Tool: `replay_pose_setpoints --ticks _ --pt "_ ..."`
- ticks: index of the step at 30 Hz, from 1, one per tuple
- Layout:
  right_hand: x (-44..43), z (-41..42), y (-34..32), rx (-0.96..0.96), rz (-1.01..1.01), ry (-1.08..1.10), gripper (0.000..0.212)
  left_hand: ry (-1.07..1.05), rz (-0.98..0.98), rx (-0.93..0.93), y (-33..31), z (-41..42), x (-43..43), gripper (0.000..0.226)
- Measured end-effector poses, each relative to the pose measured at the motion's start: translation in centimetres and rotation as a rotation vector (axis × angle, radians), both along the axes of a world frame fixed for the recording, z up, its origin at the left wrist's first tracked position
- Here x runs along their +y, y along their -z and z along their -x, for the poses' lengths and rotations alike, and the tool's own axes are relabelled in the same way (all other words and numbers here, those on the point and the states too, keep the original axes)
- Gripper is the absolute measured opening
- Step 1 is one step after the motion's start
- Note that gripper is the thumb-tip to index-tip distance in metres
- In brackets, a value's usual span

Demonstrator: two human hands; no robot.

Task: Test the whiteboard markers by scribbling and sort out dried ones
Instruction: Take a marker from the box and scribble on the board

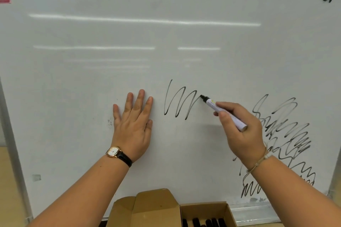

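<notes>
Markers (pixel 214 222) in box (pixel 204 208) cropped, seemingly.

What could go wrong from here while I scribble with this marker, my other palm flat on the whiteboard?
The left hand lies flat on the whiteboard just beside the zigzag being drawn; sliding right would probably smear it. The right hand, holding the marker, has its forearm over the right-side scribbles, which may smudge. Dropped into the open box, this marker could mix with the boxed markers.

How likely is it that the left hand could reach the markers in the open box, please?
Probably yes: the left hand lies flat on the whiteboard, holding nothing, and the box is open-topped just below, markers exposed.
</notes>
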State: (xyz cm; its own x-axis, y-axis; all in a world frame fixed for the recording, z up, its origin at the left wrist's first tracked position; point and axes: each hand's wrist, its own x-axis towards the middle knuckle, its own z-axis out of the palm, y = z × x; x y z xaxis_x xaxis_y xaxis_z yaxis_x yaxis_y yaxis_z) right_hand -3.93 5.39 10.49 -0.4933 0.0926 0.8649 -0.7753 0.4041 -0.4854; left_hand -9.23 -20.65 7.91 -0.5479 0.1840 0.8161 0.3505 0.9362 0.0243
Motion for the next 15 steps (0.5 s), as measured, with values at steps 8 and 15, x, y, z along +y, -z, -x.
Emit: replay_pose_setpoints --ticks 8,15 --pt "0.9 -0.6 -0.1 -0.013 -0.054 0.040 0.016 -0.003 0.004 0.014 0.1 -0.1 0.0 0.059" --pt "2.2 -1.3 1.3 -0.049 -0.164 0.068 0.016 -0.001 0.013 0.017 0.2 -0.2 0.0 0.058"
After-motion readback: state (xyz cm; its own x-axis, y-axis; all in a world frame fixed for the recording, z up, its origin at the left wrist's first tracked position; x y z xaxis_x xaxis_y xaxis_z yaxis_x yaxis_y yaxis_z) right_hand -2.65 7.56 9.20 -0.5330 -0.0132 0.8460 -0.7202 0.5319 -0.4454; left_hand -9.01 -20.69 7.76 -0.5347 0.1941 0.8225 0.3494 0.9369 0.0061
